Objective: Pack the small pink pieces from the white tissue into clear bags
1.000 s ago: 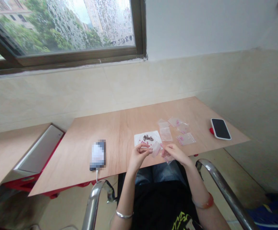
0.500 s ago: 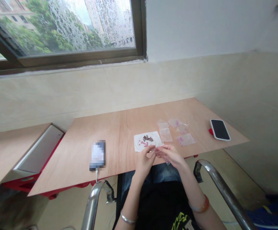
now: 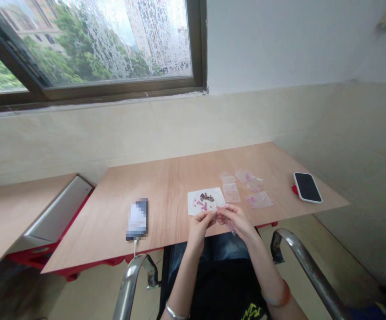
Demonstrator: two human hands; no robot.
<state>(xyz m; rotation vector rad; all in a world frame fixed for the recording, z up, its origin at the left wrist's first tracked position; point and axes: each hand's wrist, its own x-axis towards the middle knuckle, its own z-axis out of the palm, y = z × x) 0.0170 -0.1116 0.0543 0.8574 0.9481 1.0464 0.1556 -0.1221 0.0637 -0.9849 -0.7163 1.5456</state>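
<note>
Presently, the left hand [image 3: 200,227] and right hand [image 3: 236,220] are meeting at the fingertips near the front edge of the light-brown wooden table [image 3: 166,191], pinching a small translucent plastic bag [image 3: 216,214], largely hidden. Just beyond, a white rectangular sheet [image 3: 193,196] is carrying small pink beads [image 3: 203,206] and dark-brown elongated pieces [image 3: 207,197]. Flat, pink-specked clear bags [image 3: 260,200] are lying rightward.

We are looking through one head-worn camera, facing forward and down across the tabletop [image 3: 153,186]. We are viewing the left hand [image 3: 199,227] and right hand [image 3: 238,221] from above and behind, fairly near, while the window [image 3: 119,49] is filling the upper left, farther off.
</note>
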